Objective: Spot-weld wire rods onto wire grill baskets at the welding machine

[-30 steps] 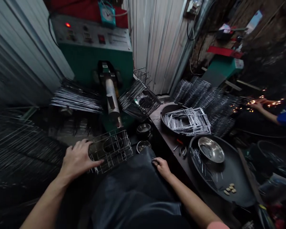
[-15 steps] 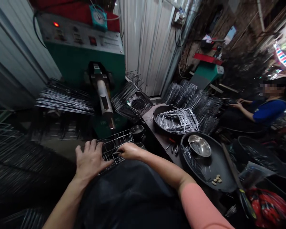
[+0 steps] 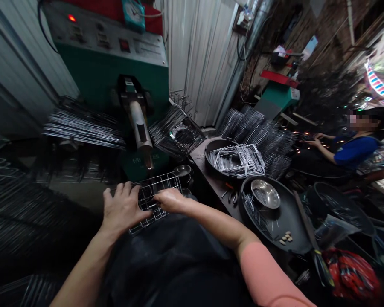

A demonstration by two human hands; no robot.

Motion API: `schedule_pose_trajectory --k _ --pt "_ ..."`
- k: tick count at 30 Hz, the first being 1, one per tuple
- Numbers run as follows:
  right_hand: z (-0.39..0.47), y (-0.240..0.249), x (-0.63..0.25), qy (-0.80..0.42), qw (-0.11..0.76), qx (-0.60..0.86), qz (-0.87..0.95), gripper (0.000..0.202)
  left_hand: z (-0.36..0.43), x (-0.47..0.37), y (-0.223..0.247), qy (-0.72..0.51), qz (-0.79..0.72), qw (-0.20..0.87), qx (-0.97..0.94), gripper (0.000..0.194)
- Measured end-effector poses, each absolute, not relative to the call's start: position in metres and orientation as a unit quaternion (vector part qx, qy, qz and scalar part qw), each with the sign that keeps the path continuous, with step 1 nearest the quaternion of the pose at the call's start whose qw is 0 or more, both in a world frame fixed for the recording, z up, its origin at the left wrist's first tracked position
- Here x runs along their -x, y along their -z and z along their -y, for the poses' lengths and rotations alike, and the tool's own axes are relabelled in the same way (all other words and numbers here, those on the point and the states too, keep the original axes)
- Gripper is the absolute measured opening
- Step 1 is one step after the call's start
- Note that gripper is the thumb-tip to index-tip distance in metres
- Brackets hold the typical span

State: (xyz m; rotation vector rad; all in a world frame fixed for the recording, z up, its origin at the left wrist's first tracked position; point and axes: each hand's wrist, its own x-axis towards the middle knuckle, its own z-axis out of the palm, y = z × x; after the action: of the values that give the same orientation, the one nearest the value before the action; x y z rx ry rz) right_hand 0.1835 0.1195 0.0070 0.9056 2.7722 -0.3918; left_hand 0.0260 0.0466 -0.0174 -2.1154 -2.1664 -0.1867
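Observation:
A wire basket of crossed metal rods sits just below the rod-like electrode of a green spot-welding machine. My left hand grips the basket's left end, fingers over the far side and thumb along the near side. Inside the basket's outline, my right hand is closed, its fingertips down among the wires. What it pinches is too small and hidden to make out. The basket's near edge lies against a dark apron.
Wire panels are stacked left of the machine. To the right stand a black pan of wire frames and another pan holding a steel bowl. Pliers lie beside them. A co-worker sits at far right amid sparks.
My right hand has shifted slightly left and up within the basket. The view has moved a little. Sparks now fly by the co-worker's hands.

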Motion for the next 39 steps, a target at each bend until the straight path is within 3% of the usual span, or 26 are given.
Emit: schedule_pose_trajectory --k 9,39 --pt "-0.121 -0.008 -0.192 0.144 0.085 -0.232 -0.958 0.027 -0.05 -0.021 0.014 0.063 0.711 0.045 0.699 0.07" --pt "-0.162 -0.015 -0.174 0.051 0.01 -0.258 -0.965 0.022 -0.114 0.008 0.004 0.085 0.701 0.034 0.707 0.065"
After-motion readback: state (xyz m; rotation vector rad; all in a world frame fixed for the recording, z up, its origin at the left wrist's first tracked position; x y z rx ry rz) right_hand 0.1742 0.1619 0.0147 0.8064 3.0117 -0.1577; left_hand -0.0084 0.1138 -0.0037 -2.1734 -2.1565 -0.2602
